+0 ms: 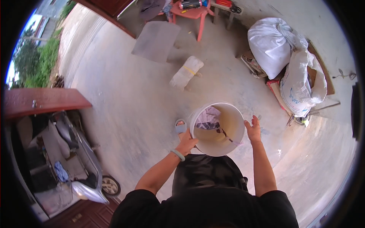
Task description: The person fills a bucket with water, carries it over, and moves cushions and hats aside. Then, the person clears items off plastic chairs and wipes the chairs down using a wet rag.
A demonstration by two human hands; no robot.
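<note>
A white bucket (235, 127) is held out in front of my body, its mouth tilted up toward me. Inside lies a crumpled pale purple cloth (208, 115) with a darker part, and a thin dark strip runs from it toward the lower right wall. My left hand (186, 143) grips the bucket's left side near the rim, a pale bangle on that wrist. Beside the right rim is my right hand (253, 129), its fingers apart and its thumb at or very near the rim; I cannot tell whether it touches.
Beyond the bucket stands a small stool with a pale wrapped top (187, 72). White sacks (269, 47) crowd the right wall. A red plastic chair (192, 12) is at the far side, a silver scooter (81, 152) by the red door (45, 102) at left.
</note>
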